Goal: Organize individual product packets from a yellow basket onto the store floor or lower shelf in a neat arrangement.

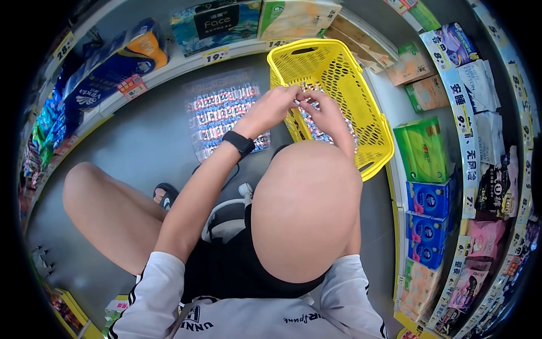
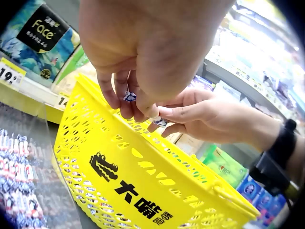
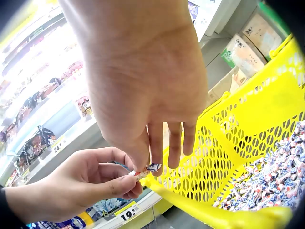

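Over the near edge of a yellow basket point(image 1: 344, 70), my left hand point(image 1: 271, 107) and right hand point(image 1: 327, 116) meet at the fingertips. Between them is a small wrapped candy point(image 3: 153, 167) in white, blue and red, pinched by the thumb and finger of each hand. A second candy point(image 2: 129, 96) lies against the curled fingers of my left hand. Many more loose candies point(image 3: 267, 176) cover the bottom of the basket. To its left on the floor, similar candies point(image 1: 223, 116) are lined up in rows in a clear pack.
Shelves with tissue packs point(image 1: 420, 150) and price tags curve along the right. Boxed tissues point(image 1: 214, 25) and a blue pack point(image 1: 116, 68) stand on the shelf ahead and left. My bent knee point(image 1: 307, 209) rises close to the basket's near side.
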